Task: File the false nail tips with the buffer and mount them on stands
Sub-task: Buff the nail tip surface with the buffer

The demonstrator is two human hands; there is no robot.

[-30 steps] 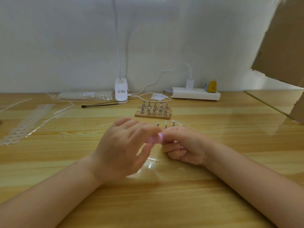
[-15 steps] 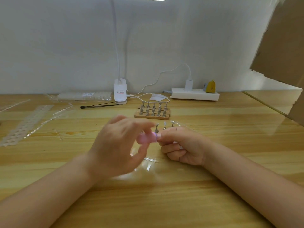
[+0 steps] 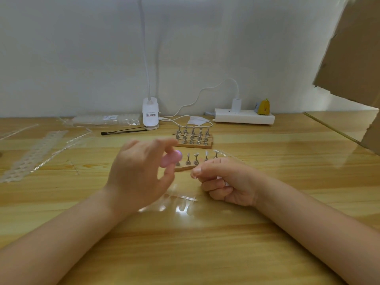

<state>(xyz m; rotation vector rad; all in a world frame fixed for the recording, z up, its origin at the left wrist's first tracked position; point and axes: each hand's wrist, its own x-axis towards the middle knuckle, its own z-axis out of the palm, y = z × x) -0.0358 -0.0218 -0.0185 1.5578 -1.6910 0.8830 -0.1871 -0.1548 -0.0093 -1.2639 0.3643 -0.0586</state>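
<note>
My left hand (image 3: 139, 173) pinches a small pink buffer (image 3: 171, 159) between thumb and fingers, held just above the table. My right hand (image 3: 224, 179) is curled shut to its right, pinching a clear false nail tip (image 3: 194, 174) at the fingertips; the tip is barely visible. A gap separates buffer and tip. Behind both hands a low wooden base (image 3: 186, 167) carries a row of metal stands (image 3: 196, 159) with tips on top. Farther back stands a wooden block of bare metal stands (image 3: 193, 137). A clear sprue of nail tips (image 3: 183, 199) lies on the table between my wrists.
A white clip lamp (image 3: 150, 117), a power strip (image 3: 243, 118) with cable, a black thin tool (image 3: 123, 132) and plastic bags (image 3: 104, 120) line the back. Clear empty sprue strips (image 3: 35, 153) lie at left. A cardboard sheet (image 3: 353, 58) leans in at right.
The buffer touched the tip in my right hand half a second ago; my left hand has now drawn it away to the left and up, opening a gap. The right hand stayed in place.
</note>
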